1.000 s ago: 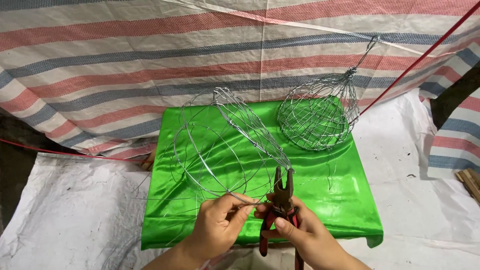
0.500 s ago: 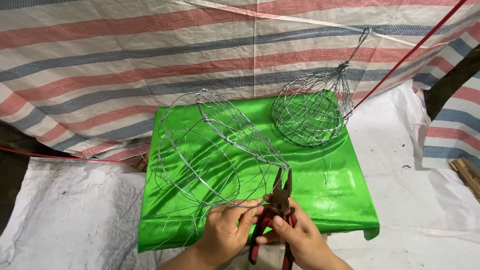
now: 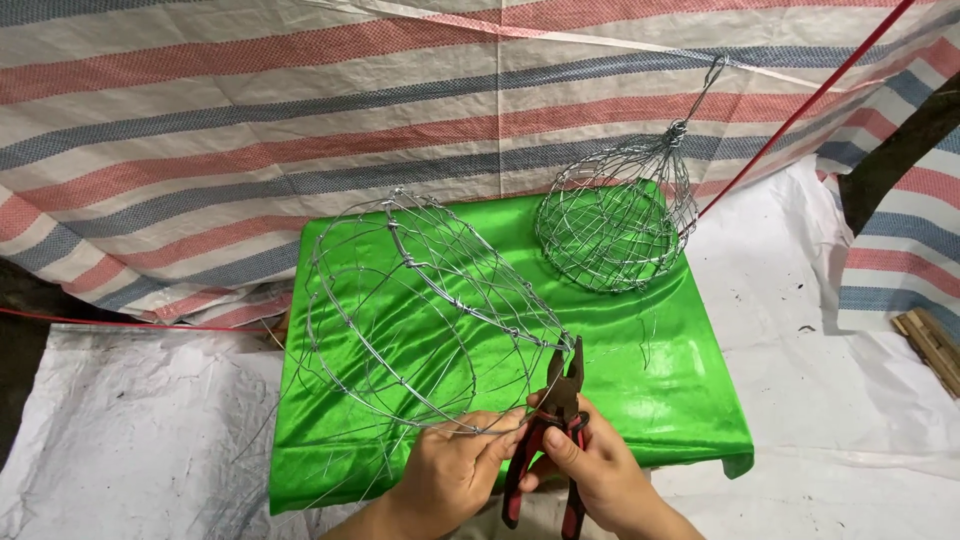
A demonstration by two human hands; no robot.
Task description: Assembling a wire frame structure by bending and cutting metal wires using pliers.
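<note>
While light and springy, wire basket was pinched at rim by left hand; right hand gripped pliers, apparently biting wire.

A cloth-covered tabletop stands in the middle, with a sheet on the floor spreading to its left, right and front. Behind it hangs a tarp wall. On the tabletop's left half lies the wire frame, tilted on its side, its near end reaching the front edge. At the back right corner sits a second wire basket, well apart from the frame, its hook rising against the tarp. At the front edge, the left hand touches the frame's near wire; just right of it the right hand grips pliers, whose nose points up at that end. Wooden slats lie far right on the floor.
</note>
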